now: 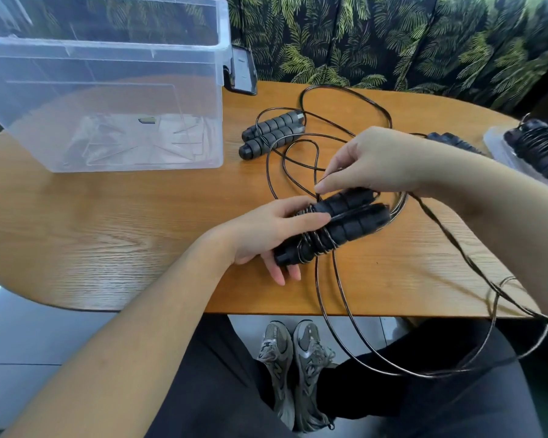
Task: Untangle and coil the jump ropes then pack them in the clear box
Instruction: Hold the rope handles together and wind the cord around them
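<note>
My left hand (266, 232) holds two black foam jump-rope handles (345, 221) side by side just above the table, with a few turns of thin black cord wound round their lower end. My right hand (370, 162) pinches that cord (339, 311) right above the handles; its long slack loops hang off the table's front edge over my lap. A second rope's pair of handles (271, 134) lies further back, its cord (345, 90) spread in loose loops. The clear box (108, 99) stands at the back left, open on top.
A wound black rope (541, 147) rests on a clear lid at the right edge, and another dark handle (452, 142) lies behind my right wrist. A dark phone-like object (242, 71) leans beside the box. The wooden table (92, 222) ends near my knees.
</note>
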Demonstrator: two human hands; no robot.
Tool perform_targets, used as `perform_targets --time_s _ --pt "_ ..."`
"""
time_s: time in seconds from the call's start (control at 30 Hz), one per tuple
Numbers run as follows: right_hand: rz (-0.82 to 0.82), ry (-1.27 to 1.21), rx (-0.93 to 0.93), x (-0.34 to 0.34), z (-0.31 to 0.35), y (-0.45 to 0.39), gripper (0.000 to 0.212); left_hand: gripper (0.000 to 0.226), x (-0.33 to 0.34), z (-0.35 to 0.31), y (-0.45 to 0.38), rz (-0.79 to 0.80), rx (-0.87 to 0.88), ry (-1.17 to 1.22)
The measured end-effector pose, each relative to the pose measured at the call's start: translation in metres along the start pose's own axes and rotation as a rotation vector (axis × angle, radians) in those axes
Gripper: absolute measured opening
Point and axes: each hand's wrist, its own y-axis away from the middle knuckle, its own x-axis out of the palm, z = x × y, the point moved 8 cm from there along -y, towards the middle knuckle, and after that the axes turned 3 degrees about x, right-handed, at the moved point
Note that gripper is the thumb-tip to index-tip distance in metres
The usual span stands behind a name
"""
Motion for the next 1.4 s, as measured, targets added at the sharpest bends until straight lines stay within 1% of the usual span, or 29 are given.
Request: perform_targets --time_s 0.03,0.1,0.2,0.27,0.33,0.37,0.43,0.53,0.57,0.63,0.67,0.73,0.77,0.8,0.87,0.93,1.03,1.1,1.17,1.23,1.3,1.33,1.4 --pt "-0.027 0.060 -0.030 -0.001 0.007 0.003 0.024 0.031 -0.001 0.001 0.000 -0.018 -0.008 0.027" --pt "-0.050 0.117 -0.072 0.000 0.021 0.012 0.029 0.036 -0.004 0.003 0.000 -0.039 -0.003 0.130" --pt "-0.051 0.180 -0.147 0.013 0.033 0.023 0.029 0.044 -0.010 0.005 0.000 -0.074 0.071 0.268" --pt "-0.023 0.141 -0.192 0.026 0.035 0.032 0.029 0.042 -0.013 0.006 0.001 -0.091 0.134 0.378" --pt "-0.028 0.112 -0.202 0.033 0.031 0.035 0.040 0.034 -0.016 0.006 0.003 -0.112 0.185 0.436" --pt "-0.042 0.098 -0.205 0.033 0.028 0.036 0.042 0.029 -0.017 0.005 0.003 -0.120 0.203 0.440" --pt "-0.099 0.020 -0.217 0.029 0.022 0.036 0.038 0.027 -0.017 0.003 0.004 -0.129 0.217 0.430" --pt "-0.236 -0.182 -0.247 0.019 0.013 0.042 0.030 0.033 -0.019 0.003 0.004 -0.159 0.221 0.409" --pt "-0.246 -0.242 -0.253 0.019 0.011 0.044 0.029 0.032 -0.019 0.002 0.004 -0.156 0.229 0.405" --pt "-0.214 -0.268 -0.261 0.023 0.007 0.045 0.031 0.033 -0.019 0.001 0.005 -0.140 0.243 0.400" --pt "-0.168 -0.246 -0.269 0.027 0.006 0.047 0.034 0.040 -0.019 0.001 0.006 -0.131 0.255 0.402" --pt "-0.035 -0.208 -0.283 0.037 0.004 0.052 0.042 0.061 -0.020 0.000 0.006 -0.116 0.288 0.423" --pt "0.006 -0.212 -0.283 0.039 0.001 0.054 0.044 0.070 -0.021 0.001 0.006 -0.121 0.298 0.441" --pt "0.015 -0.235 -0.282 0.037 -0.002 0.057 0.043 0.073 -0.022 0.001 0.006 -0.128 0.302 0.454" --pt "0.004 -0.328 -0.275 0.031 -0.009 0.057 0.035 0.060 -0.022 0.001 0.006 -0.127 0.311 0.456" --pt "0.003 -0.412 -0.205 0.026 -0.022 0.055 0.030 0.050 -0.023 -0.001 0.006 -0.123 0.327 0.480" --pt "-0.038 -0.370 -0.072 0.021 -0.046 0.048 0.036 0.048 -0.024 -0.003 0.008 -0.114 0.349 0.547" --pt "-0.053 -0.339 -0.013 0.018 -0.061 0.046 0.042 0.049 -0.023 -0.004 0.008 -0.082 0.343 0.538" --pt "0.011 -0.399 -0.018 0.018 -0.067 0.046 0.043 0.050 -0.020 -0.005 0.008 -0.049 0.336 0.530" --pt "0.127 -0.547 -0.077 0.021 -0.067 0.047 0.034 0.051 -0.019 -0.005 0.009 -0.028 0.324 0.552" --pt "0.202 -0.683 -0.077 0.020 -0.069 0.045 0.027 0.051 -0.018 -0.005 0.009 -0.007 0.317 0.551" --pt "0.207 -0.694 -0.054 0.019 -0.071 0.043 0.027 0.050 -0.017 -0.004 0.009 0.003 0.313 0.536" --pt "0.184 -0.609 -0.004 0.018 -0.074 0.038 0.028 0.048 -0.014 -0.003 0.008 0.035 0.304 0.484"
